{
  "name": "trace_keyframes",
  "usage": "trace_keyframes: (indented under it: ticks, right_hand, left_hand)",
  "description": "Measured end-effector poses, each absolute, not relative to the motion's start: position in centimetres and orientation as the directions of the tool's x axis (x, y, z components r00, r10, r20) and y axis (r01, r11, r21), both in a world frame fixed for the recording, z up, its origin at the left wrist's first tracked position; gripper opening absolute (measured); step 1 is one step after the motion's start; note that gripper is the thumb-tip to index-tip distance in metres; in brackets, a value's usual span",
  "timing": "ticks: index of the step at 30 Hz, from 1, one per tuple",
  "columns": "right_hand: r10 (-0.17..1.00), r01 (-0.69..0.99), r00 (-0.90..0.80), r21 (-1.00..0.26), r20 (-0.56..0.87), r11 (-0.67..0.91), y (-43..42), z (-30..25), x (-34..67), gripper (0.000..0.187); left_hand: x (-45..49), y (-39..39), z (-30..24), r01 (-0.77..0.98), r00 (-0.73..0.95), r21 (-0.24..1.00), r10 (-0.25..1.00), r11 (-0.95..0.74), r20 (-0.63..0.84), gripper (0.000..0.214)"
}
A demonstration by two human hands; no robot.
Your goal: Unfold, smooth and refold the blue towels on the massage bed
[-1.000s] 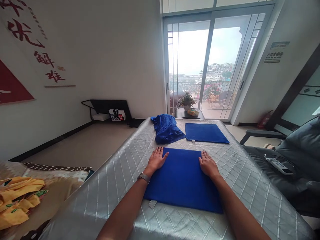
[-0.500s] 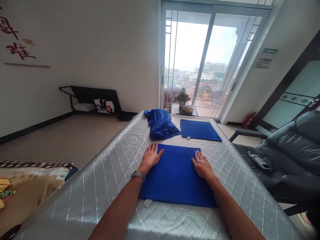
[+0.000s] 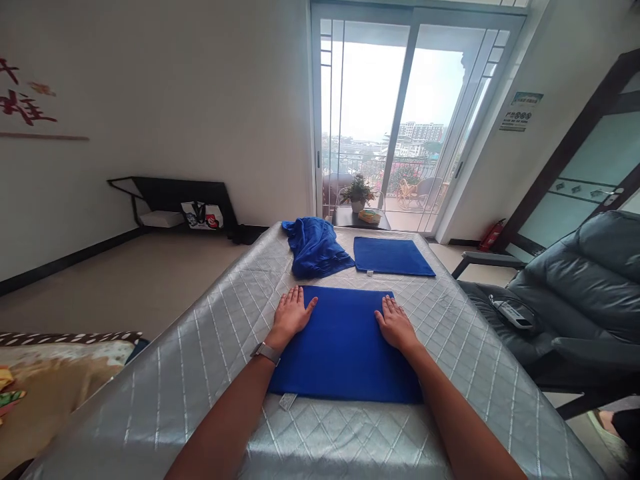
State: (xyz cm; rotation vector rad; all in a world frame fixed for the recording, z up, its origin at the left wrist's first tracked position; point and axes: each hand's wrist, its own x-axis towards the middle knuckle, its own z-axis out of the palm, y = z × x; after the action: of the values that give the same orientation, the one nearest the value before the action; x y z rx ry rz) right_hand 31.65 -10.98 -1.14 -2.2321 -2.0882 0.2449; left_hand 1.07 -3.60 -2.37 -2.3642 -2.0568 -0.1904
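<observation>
A flat blue cloth [image 3: 345, 347], roughly rectangular and with a white tag at its near left corner, lies smooth in front of me. My left hand [image 3: 293, 312] rests flat on its left edge, fingers stretched out and thumb apart. On the right edge lies my right hand [image 3: 397, 323], also flat and open. Neither hand grips anything. Beyond the near cloth is a second flat blue cloth [image 3: 393, 256] with a small tag. Left of that sits a crumpled blue cloth [image 3: 317, 247] in a loose heap.
All the cloths are on a silver quilted cover [image 3: 210, 347]. A dark armchair [image 3: 590, 287] with a power strip [image 3: 515, 315] on its seat stands to the right. Past the far edge, a small table bears a potted plant [image 3: 358, 192]. A patterned blanket [image 3: 65, 373] is at lower left.
The view has shifted slightly, so everything appears a little further left. Both hands stay flat on the near cloth's edges, with no clear movement against it.
</observation>
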Motion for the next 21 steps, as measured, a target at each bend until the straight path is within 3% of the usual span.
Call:
trace_keyframes:
  ticks: [5,11,16,21]
  right_hand:
    - [0.997,0.979,0.058,-0.191,-0.052,-0.067,-11.1,-0.9,31.4,0.071]
    - [0.998,0.981,0.052,-0.185,-0.034,-0.058,-11.3,-0.8,31.3,0.069]
    - [0.998,0.991,-0.006,-0.133,-0.057,-0.002,-11.6,-1.1,31.8,0.068]
    - [0.999,0.984,-0.014,-0.176,-0.034,0.007,-11.8,-1.2,31.8,0.066]
  left_hand:
    - [3.4,-5.5,-1.9,0.940,0.291,0.124,0.937,-0.317,0.193,0.085]
    - [13.4,-8.9,-1.3,0.683,0.664,0.179,0.704,-0.708,0.252,0.074]
    - [20.0,-8.6,-0.9,0.664,0.682,0.281,0.715,-0.693,0.152,0.073]
    - [19.9,-8.3,-1.6,0.720,0.637,0.266,0.762,-0.641,0.113,0.075]
